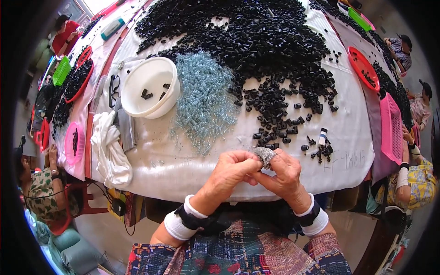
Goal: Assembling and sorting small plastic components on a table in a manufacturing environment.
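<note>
My left hand (pixel 234 168) and my right hand (pixel 285 175) meet at the front of the white-covered table, fingertips together. Between them is a small crumpled, silvery-grey speckled piece (pixel 265 156), whose kind I cannot make out. The right fingers are closed round it. My left fingers are pinched at its left side; what they grip is hidden. Small black plastic parts (pixel 275 130) lie scattered just beyond the hands. To the left is a heap of small clear-blue springs (pixel 201 96). A small white bottle with a dark band (pixel 323 134) stands among black pieces at the right.
A white bowl (pixel 133 103) with a few black parts stands left of the springs, near eyeglasses (pixel 113 89) and a white cloth (pixel 107 149). A large black heap (pixel 247 32) covers the far table. Red tray (pixel 353 55) and pink basket (pixel 391 130) are at right; other people sit on both sides.
</note>
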Tool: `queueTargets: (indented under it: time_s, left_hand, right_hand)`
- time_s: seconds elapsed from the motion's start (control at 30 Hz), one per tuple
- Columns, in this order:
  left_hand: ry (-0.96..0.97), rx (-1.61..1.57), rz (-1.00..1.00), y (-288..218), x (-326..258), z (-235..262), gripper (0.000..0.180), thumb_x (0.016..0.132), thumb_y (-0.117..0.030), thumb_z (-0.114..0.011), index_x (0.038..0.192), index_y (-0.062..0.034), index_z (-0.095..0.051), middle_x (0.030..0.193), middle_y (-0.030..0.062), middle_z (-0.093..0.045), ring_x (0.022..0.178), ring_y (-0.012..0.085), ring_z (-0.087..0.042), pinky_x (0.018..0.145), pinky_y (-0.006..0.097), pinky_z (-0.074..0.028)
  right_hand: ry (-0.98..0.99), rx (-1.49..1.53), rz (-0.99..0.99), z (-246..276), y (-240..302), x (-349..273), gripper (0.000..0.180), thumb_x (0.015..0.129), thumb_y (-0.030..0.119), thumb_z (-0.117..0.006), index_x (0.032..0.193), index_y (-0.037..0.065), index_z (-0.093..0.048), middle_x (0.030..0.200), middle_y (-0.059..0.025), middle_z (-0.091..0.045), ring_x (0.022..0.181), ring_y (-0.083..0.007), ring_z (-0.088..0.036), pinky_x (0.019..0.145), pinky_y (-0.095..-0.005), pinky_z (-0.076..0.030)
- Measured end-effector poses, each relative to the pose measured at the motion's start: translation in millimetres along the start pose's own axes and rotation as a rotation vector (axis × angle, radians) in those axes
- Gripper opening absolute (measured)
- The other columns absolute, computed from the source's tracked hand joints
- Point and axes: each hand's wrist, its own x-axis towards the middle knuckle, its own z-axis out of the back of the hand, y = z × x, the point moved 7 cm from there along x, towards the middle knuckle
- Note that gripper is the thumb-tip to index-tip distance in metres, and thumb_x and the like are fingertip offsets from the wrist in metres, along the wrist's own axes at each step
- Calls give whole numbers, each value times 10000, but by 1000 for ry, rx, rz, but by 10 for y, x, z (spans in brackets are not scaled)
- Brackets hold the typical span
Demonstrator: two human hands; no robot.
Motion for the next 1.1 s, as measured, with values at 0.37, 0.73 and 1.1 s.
queueTargets:
  time_s: [0.37,0.73,1.1]
  left_hand:
    - [49,-37,-19,-98,-215,2,185,839,-130,-648,929,31,-636,858,67,-645,750,118,-625,640,232,-538]
    - [113,-46,-2,-77,-218,-10,162,847,-108,-636,927,32,-637,833,69,-645,734,121,-623,680,227,-520]
    - [168,-7,28,-38,-207,-94,150,826,-70,-649,939,24,-625,860,79,-650,768,141,-634,722,244,-520]
  right_hand:
    - [-16,46,40,76,151,88,291,583,92,-791,765,17,-577,647,-64,-510,515,-204,-499,427,-302,-399]
    - [1,-16,111,113,267,75,298,601,123,-809,765,20,-583,657,-65,-517,508,-202,-497,426,-301,-387]
    - [28,-93,96,178,330,73,342,608,144,-815,833,-4,-604,691,-77,-551,529,-217,-525,439,-314,-410]
